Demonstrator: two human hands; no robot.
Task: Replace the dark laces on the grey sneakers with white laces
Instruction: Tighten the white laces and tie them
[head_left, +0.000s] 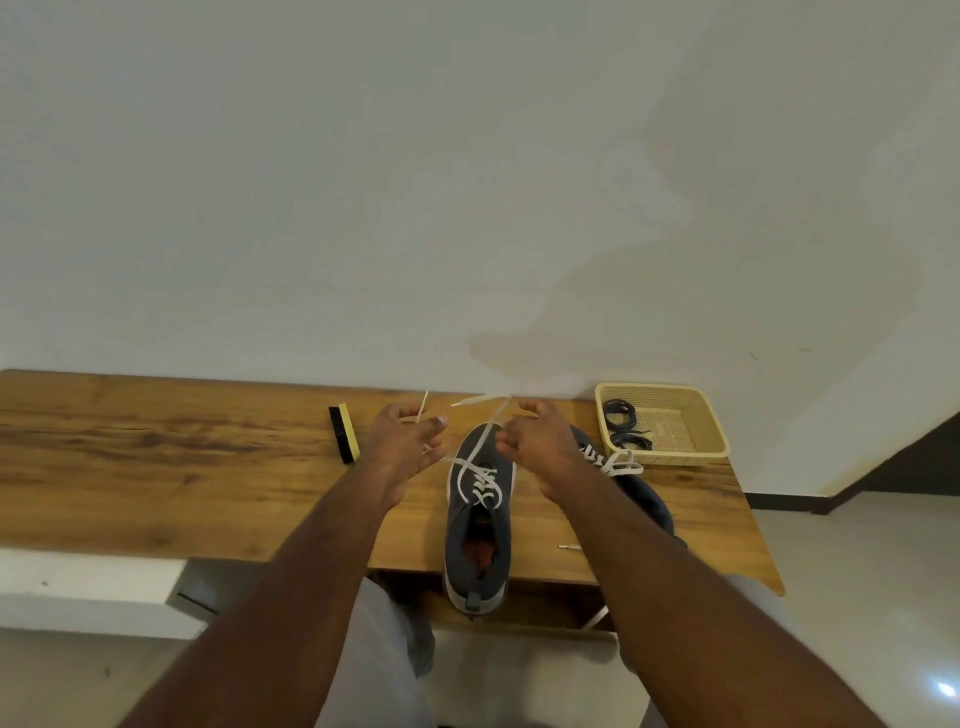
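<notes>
A grey sneaker (478, 525) lies on the wooden table (156, 467), toe away from me, heel over the near edge. A white lace (480, 480) is threaded through its eyelets. My left hand (402, 447) holds one end of that lace to the left of the toe. My right hand (535, 441) holds the other end to the right of the toe. Both ends stick up past my fingers. A second grey sneaker (641, 493) with a white lace lies behind my right forearm, partly hidden. Dark laces (626, 423) are coiled in a yellow basket (696, 415).
A shoe brush (344, 434) with a yellow back lies left of my left hand. The basket stands at the table's far right corner against the white wall. A small white lace tip (569, 546) rests near the front edge. The floor lies below to the right.
</notes>
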